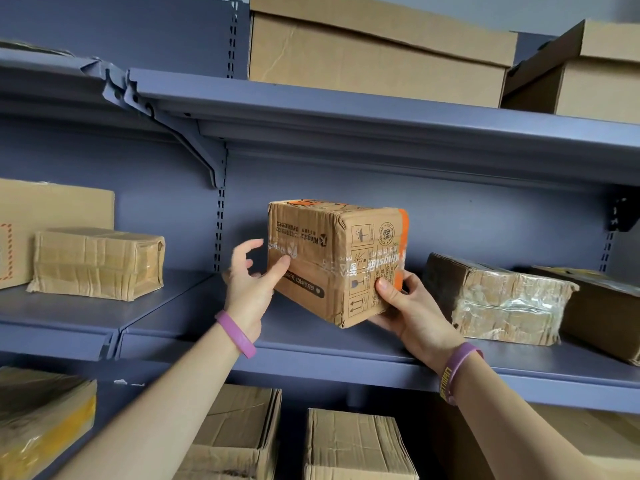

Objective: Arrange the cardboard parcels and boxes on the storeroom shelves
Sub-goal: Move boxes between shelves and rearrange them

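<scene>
Grey-blue storeroom shelving, middle shelf (311,344), taped box (98,263) at left, torn box (502,299) at right. Printed cardboard parcel (332,261) tilted over that shelf between both hands, contact with shelf unclear. Right hand (412,313) gripping lower right corner, thumb on front face, fingers underneath; left hand (249,289) mostly open at left face, thumb touching, other fingers spread off the cardboard.

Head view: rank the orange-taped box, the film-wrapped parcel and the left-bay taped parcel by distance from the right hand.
1. orange-taped box, held by the right hand
2. film-wrapped parcel, just to the hand's right
3. left-bay taped parcel, far to the left
</scene>
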The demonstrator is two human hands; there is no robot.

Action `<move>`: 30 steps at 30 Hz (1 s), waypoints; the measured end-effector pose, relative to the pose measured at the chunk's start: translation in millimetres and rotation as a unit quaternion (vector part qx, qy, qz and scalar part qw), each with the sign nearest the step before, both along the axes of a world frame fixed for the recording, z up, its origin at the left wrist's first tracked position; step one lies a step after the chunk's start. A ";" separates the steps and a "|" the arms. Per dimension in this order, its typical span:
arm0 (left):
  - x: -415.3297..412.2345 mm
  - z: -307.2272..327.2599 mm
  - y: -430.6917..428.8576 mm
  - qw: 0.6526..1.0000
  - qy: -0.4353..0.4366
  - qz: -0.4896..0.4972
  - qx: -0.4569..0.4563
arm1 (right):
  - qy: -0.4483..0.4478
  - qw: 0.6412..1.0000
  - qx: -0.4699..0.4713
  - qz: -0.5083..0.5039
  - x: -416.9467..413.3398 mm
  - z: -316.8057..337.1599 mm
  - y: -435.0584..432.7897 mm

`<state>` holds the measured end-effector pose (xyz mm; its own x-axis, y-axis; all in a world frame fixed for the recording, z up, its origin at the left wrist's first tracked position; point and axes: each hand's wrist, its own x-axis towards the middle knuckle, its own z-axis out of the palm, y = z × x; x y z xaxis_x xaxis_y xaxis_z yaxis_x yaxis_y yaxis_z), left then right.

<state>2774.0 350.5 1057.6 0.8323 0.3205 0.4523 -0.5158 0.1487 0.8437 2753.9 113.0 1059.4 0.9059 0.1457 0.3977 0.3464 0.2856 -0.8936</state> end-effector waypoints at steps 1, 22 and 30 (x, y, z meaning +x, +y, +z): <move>-0.4 -0.3 -0.4 1.000 -0.010 -0.002 0.019 | -0.007 1.000 -0.005 0.000 -0.6 0.0 0.2; -18.5 5.0 -1.4 0.957 -0.021 -0.285 0.047 | -0.068 0.991 -0.113 -0.023 -1.2 -5.1 2.8; -14.1 4.6 6.9 0.931 -0.020 -0.365 0.006 | 0.010 0.995 -0.029 -0.099 6.1 -6.3 3.8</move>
